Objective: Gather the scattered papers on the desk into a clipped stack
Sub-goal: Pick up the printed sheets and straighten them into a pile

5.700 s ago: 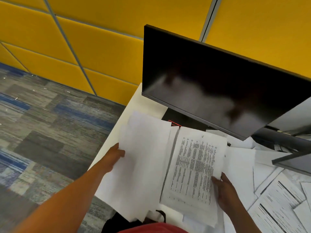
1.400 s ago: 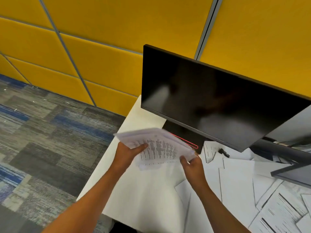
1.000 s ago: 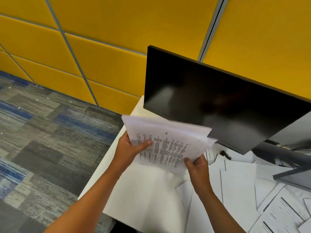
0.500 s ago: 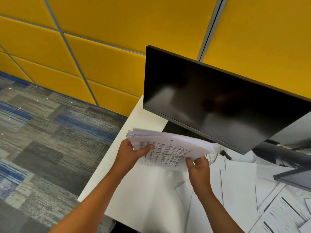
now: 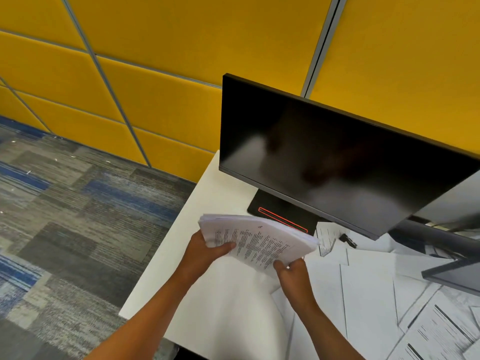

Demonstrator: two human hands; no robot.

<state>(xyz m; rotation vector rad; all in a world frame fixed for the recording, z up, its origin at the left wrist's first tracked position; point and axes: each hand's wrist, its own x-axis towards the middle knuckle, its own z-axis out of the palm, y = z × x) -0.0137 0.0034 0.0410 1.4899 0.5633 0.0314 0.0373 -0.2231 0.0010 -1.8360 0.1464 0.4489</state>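
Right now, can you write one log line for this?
left hand: holds stack | right hand: holds stack | stack: above desk, unclipped | loose papers: on desk

A dark monitor [image 5: 335, 162] on its black base [image 5: 283, 215] – yellow wall panels [image 5: 161, 48] behind, patterned carpet [image 5: 72, 209] below

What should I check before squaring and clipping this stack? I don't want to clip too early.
1. Both hands hold the stack: ok, left hand and right hand grip it.
2. Stack edges flush: not ok, sheets fan out.
3. All sheets gathered: not ok, loose papers lie on the desk.
4. Clip within reach: cannot tell; a small black object lies near the monitor.
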